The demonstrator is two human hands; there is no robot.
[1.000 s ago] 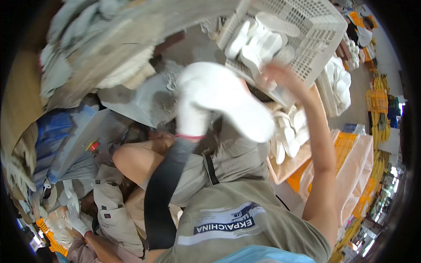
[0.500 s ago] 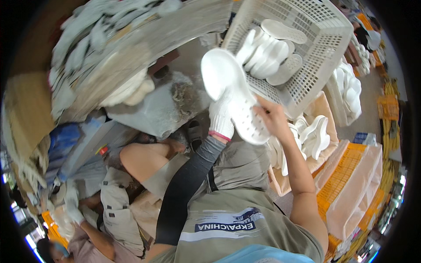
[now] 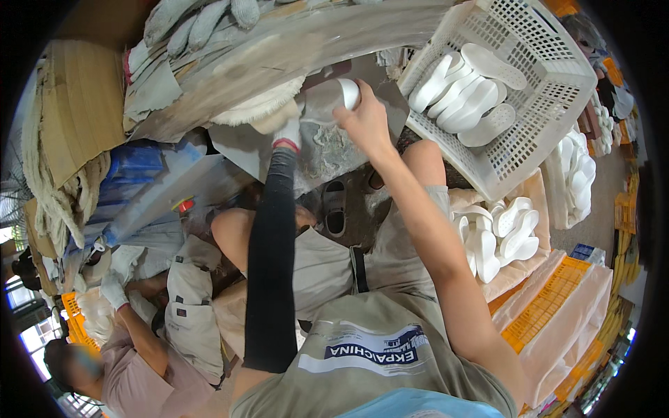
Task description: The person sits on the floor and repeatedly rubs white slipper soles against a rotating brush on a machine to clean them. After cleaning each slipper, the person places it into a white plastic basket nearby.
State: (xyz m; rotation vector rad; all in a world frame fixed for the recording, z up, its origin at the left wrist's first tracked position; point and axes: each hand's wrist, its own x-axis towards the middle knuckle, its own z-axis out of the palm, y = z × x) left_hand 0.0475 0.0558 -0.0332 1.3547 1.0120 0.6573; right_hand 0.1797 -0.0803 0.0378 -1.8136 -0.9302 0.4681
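1. Pale lettering on a dark block marks my shirt (image 3: 348, 380).
2. My bare right grip (image 3: 366, 122) clasps a smooth white shoe piece (image 3: 329, 103), left of the perforated plastic basket (image 3: 456, 155).
3. My gloved left grip (image 3: 288, 131) blurs beside it; closure I cannot tell.

The person's bare right hand (image 3: 364, 118) is just left of the white basket (image 3: 481, 166), thumb and fingers bent in a grip. The left hand (image 3: 286, 132) (gloved, its fingers blurred and partly hidden) lies farther left of the basket. The dark-sleeved left arm (image 3: 273, 251) extends nearly straight; the bare right arm (image 3: 421, 216) bends slightly, its elbow nearer the body than the basket.
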